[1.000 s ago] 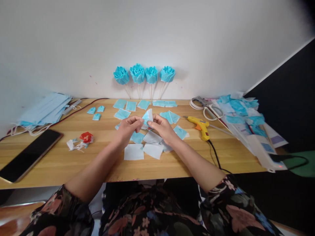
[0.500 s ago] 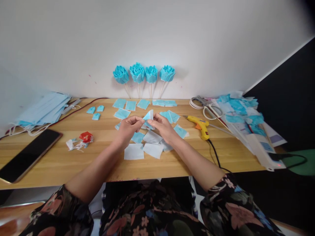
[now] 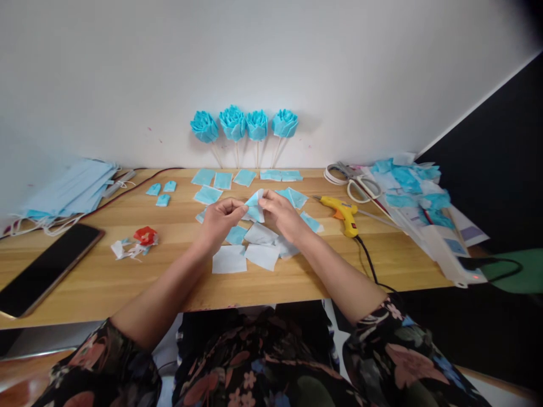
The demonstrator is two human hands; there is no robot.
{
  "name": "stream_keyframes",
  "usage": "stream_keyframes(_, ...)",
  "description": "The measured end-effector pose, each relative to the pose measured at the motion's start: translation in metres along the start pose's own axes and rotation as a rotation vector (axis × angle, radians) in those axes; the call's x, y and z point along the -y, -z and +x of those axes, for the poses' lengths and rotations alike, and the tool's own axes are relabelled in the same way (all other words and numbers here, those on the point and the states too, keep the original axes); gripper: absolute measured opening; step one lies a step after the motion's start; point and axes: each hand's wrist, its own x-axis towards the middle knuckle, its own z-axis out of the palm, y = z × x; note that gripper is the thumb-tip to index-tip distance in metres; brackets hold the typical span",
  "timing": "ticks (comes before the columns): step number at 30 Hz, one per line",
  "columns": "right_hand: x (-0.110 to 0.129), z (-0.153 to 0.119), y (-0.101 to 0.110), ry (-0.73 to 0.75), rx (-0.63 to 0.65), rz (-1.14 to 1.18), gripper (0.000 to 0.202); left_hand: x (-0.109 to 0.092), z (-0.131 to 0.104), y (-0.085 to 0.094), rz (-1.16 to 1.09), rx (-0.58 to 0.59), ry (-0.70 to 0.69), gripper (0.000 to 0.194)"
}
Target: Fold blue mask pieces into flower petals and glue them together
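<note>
Between my hands is a small blue-and-white fabric piece [image 3: 255, 208], partly folded to a point at its top. My left hand [image 3: 221, 221] pinches its left side between thumb and forefinger. My right hand [image 3: 282, 215] grips the upper right edge with fingers bent. Below and around them lie several cut rectangles, some blue side up, some white side up, such as a white piece [image 3: 229, 259] near the table's front. Farther back is a blue rectangle [image 3: 203, 177]. Over to the left lie three small folded blue petals [image 3: 163, 200].
Four blue fabric flowers on sticks [image 3: 232, 123] lean on the wall. To the right are a yellow glue gun [image 3: 345, 215], scissors [image 3: 363, 189], a tape roll [image 3: 336, 174], blue scraps [image 3: 403, 175] and a power strip [image 3: 452, 257]. Leftward: masks [image 3: 70, 186], a phone [image 3: 50, 270], a red wrapper [image 3: 145, 235].
My right hand has shifted its grip up to the fabric piece's upper edge, and more of the blue face shows. My left hand keeps its pinch. The whole view has shifted slightly.
</note>
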Motion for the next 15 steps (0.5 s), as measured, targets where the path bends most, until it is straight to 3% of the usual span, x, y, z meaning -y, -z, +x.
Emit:
stream_keyframes(5, 0.009, 0.0, 0.007, 0.049, -0.004, -0.088, 0.029, 0.0, 0.0, -0.001, -0.02, 0.053, 0.02, 0.02)
stream_keyframes(10, 0.012, -0.001, 0.005, 0.093, -0.097, -0.237, 0.025, 0.001, 0.0, -0.002, -0.04, 0.097, 0.015, 0.021)
stream_keyframes(15, 0.01, 0.001, 0.006, 0.123, -0.135, -0.246, 0.023, 0.0, 0.0, 0.001, 0.004, 0.145, 0.01, 0.025)
